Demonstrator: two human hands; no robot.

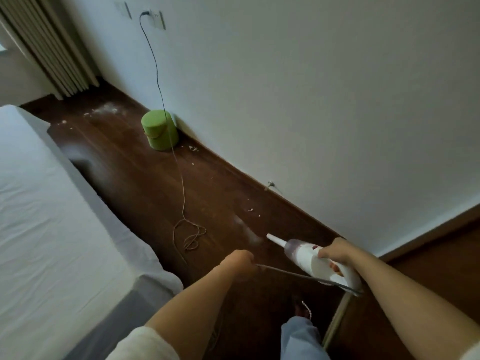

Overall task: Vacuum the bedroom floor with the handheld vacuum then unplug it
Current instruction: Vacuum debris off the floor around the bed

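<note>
My right hand (335, 255) grips the handle of the white handheld vacuum (315, 258), its tapered nozzle aimed at a pale dust smear (248, 231) on the dark wooden floor (145, 183) just ahead. My left hand (237, 261) is closed around the thin grey power cord (181, 188), which loops ahead of it, passes a green cylindrical stool (159, 133) and reaches the wall socket (155, 18) far ahead.

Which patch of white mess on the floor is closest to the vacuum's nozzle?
The pale dusty smear just ahead of the vacuum nozzle. The crumbs along the skirting, by the green stool and near the curtain lie farther off.
</note>
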